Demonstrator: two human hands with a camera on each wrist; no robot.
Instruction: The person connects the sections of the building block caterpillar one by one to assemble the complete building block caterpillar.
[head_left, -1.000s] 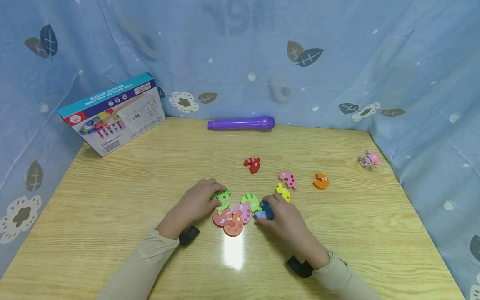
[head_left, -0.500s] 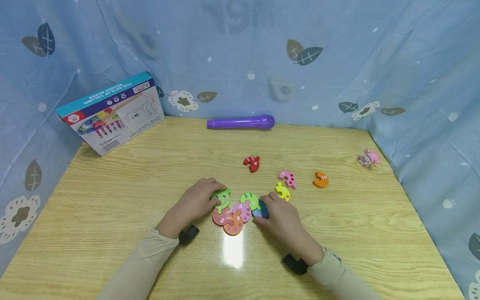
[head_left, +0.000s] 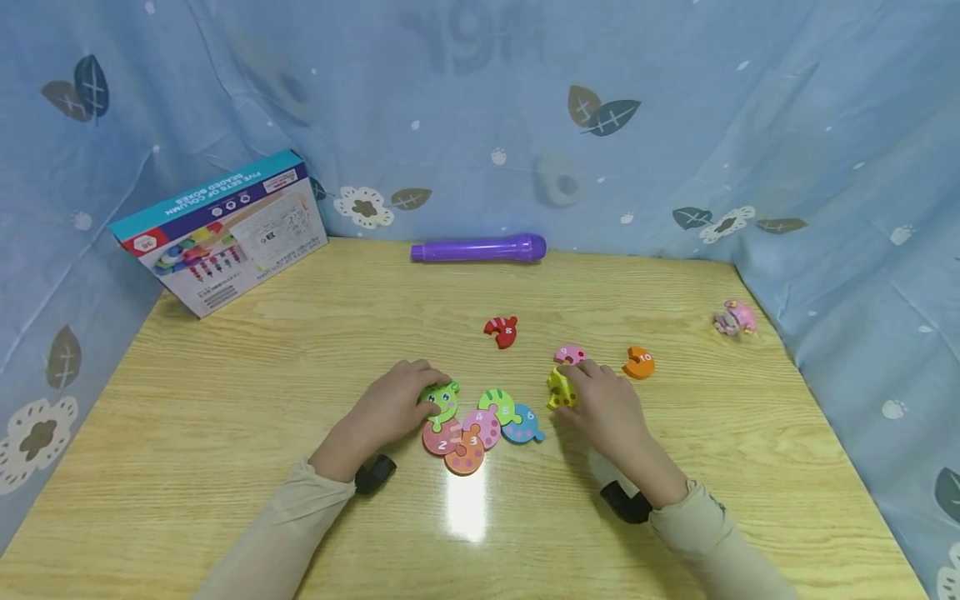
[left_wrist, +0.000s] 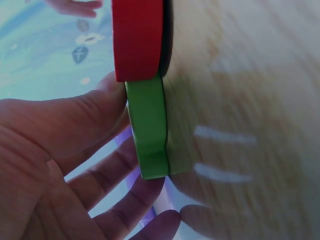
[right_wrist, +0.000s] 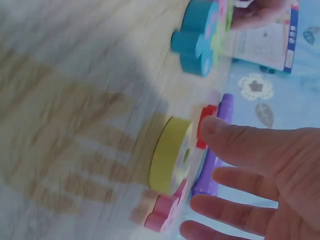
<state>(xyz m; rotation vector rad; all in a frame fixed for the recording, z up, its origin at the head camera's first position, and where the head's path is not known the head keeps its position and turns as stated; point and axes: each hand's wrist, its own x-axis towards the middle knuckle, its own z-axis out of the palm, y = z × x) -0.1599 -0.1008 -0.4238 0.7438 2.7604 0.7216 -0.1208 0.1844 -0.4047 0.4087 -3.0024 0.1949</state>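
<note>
In the head view my left hand (head_left: 392, 406) pinches the green caterpillar-head puzzle piece (head_left: 444, 402) between thumb and fingers. Joined to it is the curved row: red piece 2 (head_left: 442, 436), orange 3 (head_left: 465, 454), pink 4 (head_left: 482, 427), green 5 (head_left: 497, 406) and blue 6 (head_left: 522, 424). My right hand (head_left: 606, 410) reaches over the yellow puzzle piece (head_left: 561, 390), hiding part of it. From the right wrist view, that yellow piece (right_wrist: 171, 156) lies on the table, with my thumb and spread fingers behind it, seemingly apart from it.
Loose pieces lie beyond the hands: red 8 (head_left: 501, 332), pink 9 (head_left: 571, 355), orange 10 (head_left: 639, 362). A purple toy microphone (head_left: 478, 248) lies along the back edge. A printed box (head_left: 225, 233) leans at back left; a small pink figurine (head_left: 735, 318) sits far right.
My right hand pushed the blue piece left against the green 5, then let it go and moved right and up to the yellow piece. My left hand stays on the caterpillar head.
</note>
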